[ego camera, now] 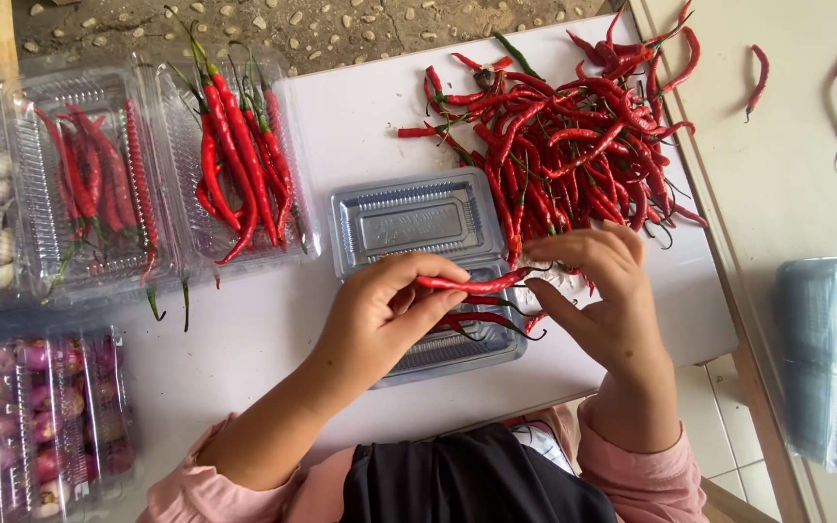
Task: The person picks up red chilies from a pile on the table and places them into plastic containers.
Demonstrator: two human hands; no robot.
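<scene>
Over the open clear clamshell tray (pixel 409 223), at its near half, both hands hold one long red chili (pixel 472 285) level, just above a few chilies already lying in the tray. Left hand (pixel 380 315) pinches the tip end, thumb and forefinger closed on it, other fingers curled under. Right hand (pixel 598 291) closes its fingertips on the stem end, wrist bent inward, palm down. Chili looks light, thin, slightly bendy, with smooth waxy skin; probably snaps or bruises if squeezed hard, so best taken at the stem or mid-body with a light pinch. Both forearms come from the near edge, pink sleeves, elbows out.

Right of and beyond the tray: big loose chili pile (pixel 573 136) on the white table (pixel 360 116). Left of the tray: two clear packs filled with chilies (pixel 234 165), then a pack of shallots (pixel 31 416) nearer the person. Far right of the tray: stacked empty trays (pixel 830 358).
</scene>
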